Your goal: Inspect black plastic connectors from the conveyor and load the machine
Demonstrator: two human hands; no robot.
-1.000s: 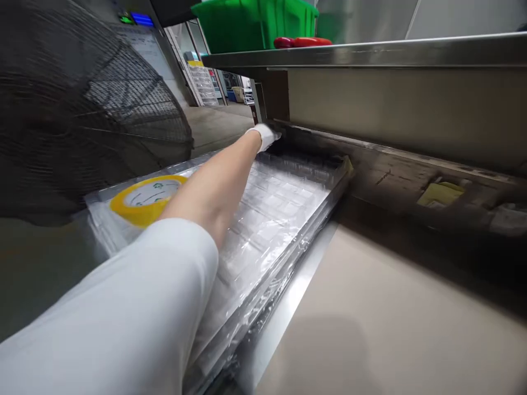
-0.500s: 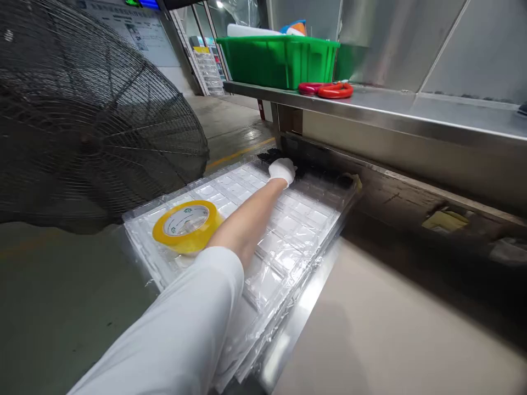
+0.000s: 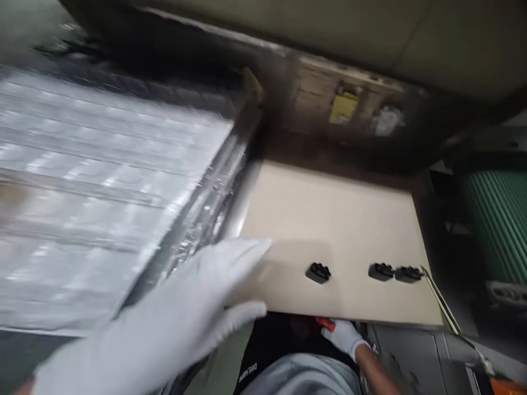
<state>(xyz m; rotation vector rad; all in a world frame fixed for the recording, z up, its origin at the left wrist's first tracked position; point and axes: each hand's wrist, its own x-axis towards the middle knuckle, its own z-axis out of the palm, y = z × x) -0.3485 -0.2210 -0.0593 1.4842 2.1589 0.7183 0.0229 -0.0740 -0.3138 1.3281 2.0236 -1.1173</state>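
L hand (image 3: 203,299) was spread apart nr 8 o'clock of bench (image 3: 335,214); R hand (image 3: 342,336), 6 o'clock, clamped red obj (image 3: 325,323).

Your head camera looks forward and down, with your shirt (image 3: 302,376) below and the counter (image 3: 329,214) close ahead.

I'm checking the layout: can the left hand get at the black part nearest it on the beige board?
Probably yes: the left hand is open, and only bare beige board shows between it and the nearest black part.
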